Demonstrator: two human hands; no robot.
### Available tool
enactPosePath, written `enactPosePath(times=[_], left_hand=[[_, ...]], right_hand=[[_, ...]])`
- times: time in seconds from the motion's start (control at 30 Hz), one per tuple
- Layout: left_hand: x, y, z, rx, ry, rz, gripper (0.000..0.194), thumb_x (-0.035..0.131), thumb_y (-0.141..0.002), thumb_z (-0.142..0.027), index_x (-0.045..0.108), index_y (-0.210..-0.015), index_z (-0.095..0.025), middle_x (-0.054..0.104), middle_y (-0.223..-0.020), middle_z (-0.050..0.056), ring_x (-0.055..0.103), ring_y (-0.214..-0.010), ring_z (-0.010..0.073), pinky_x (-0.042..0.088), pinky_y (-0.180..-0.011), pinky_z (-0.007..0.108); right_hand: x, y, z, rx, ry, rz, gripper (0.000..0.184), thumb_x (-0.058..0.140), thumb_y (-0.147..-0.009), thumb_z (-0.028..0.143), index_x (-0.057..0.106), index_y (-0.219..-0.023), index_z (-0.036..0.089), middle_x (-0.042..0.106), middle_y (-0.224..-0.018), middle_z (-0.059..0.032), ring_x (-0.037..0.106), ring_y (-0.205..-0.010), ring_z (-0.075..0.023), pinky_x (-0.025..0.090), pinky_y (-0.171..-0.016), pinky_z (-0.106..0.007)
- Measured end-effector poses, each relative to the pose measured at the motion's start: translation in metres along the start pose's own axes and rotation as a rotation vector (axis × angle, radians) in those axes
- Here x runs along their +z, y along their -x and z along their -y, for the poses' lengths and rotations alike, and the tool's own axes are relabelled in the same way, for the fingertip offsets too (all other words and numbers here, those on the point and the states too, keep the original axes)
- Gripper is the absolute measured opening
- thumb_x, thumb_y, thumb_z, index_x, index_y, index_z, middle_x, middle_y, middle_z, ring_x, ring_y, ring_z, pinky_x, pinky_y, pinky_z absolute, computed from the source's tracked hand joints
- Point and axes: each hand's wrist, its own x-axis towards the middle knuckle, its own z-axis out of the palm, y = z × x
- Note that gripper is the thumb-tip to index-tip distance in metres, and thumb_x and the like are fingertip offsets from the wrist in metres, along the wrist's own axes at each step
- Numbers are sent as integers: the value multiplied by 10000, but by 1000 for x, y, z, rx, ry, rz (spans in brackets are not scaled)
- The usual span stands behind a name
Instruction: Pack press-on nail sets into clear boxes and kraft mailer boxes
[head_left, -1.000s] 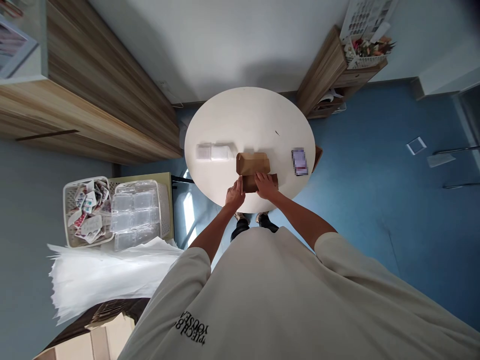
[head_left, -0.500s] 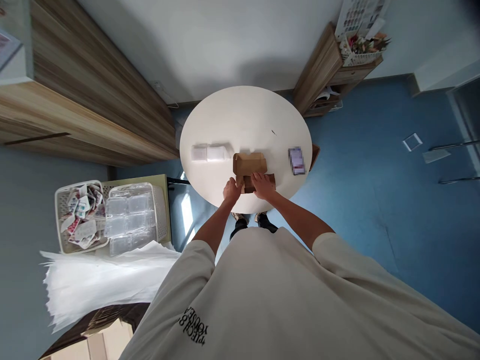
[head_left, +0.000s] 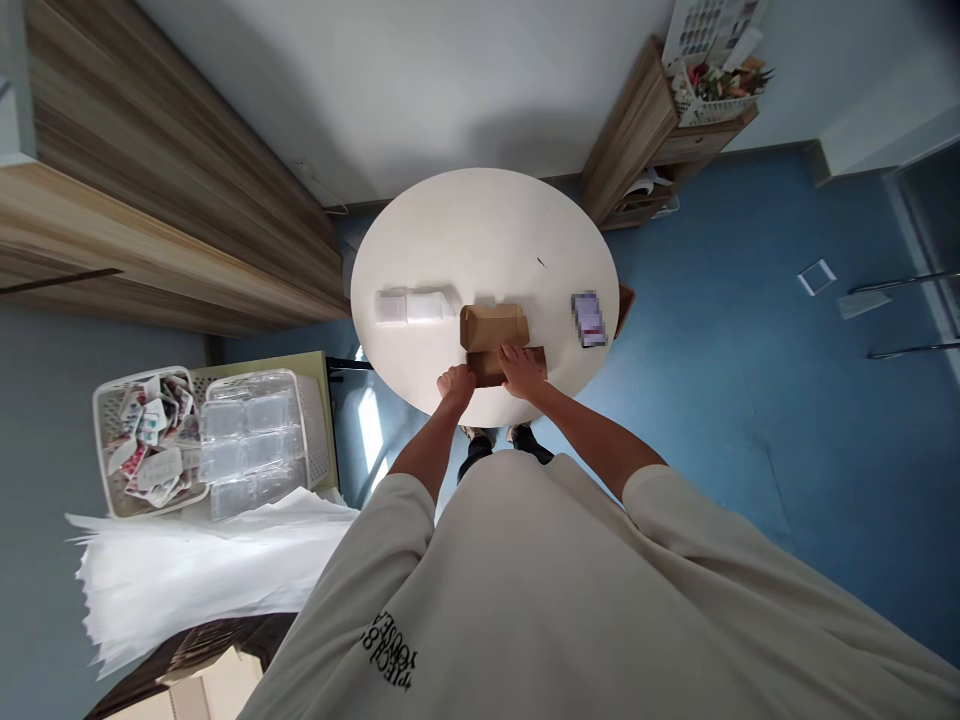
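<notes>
A brown cardboard box lies on the round white table in front of me, its lid folded back away from me. My left hand is closed at the left end of the box's near part, fingers curled against the end wall. Across the right half of that near part lies my right hand, its fingers bent over the cardboard and holding it. The inside of the box under my right hand is hidden.
White packets lie at the left of the table, and a phone with a blurred screen at the right. A small dark mark or object is farther back. Lower left stand a basket of small packs, clear plastic boxes and white sheets.
The box's left end flap, raised beside my left hand before, now appears folded in. My left hand has shifted slightly outward; my right hand stays on the box. The whole view has shifted slightly.
</notes>
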Motion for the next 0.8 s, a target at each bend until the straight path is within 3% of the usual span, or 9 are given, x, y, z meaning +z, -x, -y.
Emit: enactPosePath(times=[0.13,0.2,0.3,0.4,0.47,0.67,0.8], left_hand=[[3,4,2,28,37,-23,345,480,-1042,-316,737,-1240,-197,758,-1242,202,726,-1181,363,540,-985,477],[4,11,4,80,48,-104,394,476,-1052,-347,683,-1342,-178,727,-1300,227,678,-1265,393,505,-1060,531],[2,23,7,295,5,-234,541,515,-1035,-360,533,-1541,-171,593,-1533,235,505,-1475,424,383,-1208,597],[-3,29,8,576,-95,-223,793,649,-953,-308,356,-1677,-166,373,-1732,197,278,-1631,403,183,-1328,605],[-8,29,7,659,-139,-199,929,720,-894,-261,287,-1706,-128,293,-1763,219,201,-1662,397,70,-1350,614],[-11,21,1,605,-175,-187,923,770,-850,-205,369,-1677,-130,365,-1718,261,337,-1608,420,70,-1341,654],[-10,18,-2,588,-211,-188,906,792,-841,-199,406,-1659,-152,394,-1708,245,372,-1586,412,84,-1336,661]], right_hand=[[0,0,0,1,-21,-5,902,668,-897,246,286,-1707,132,272,-1769,-198,291,-1583,-395,286,-1261,-565],[1,1,0,-1,-31,-7,911,656,-896,252,272,-1714,132,270,-1770,-198,283,-1590,-399,282,-1260,-574],[2,2,1,0,-43,-19,916,646,-895,249,260,-1717,129,272,-1770,-199,275,-1596,-397,278,-1259,-574],[3,3,0,-8,-40,-40,922,653,-881,238,273,-1712,117,298,-1759,-206,297,-1582,-401,286,-1252,-578],[3,3,0,-15,-39,-44,921,659,-876,240,283,-1708,118,313,-1753,-205,307,-1575,-406,288,-1250,-584],[4,4,0,-6,-51,-53,842,640,-901,228,338,-1681,127,307,-1757,-189,288,-1588,-378,272,-1260,-564],[10,25,-11,17,-107,-185,758,584,-944,268,377,-1665,164,301,-1762,-170,268,-1595,-373,231,-1269,-565]])
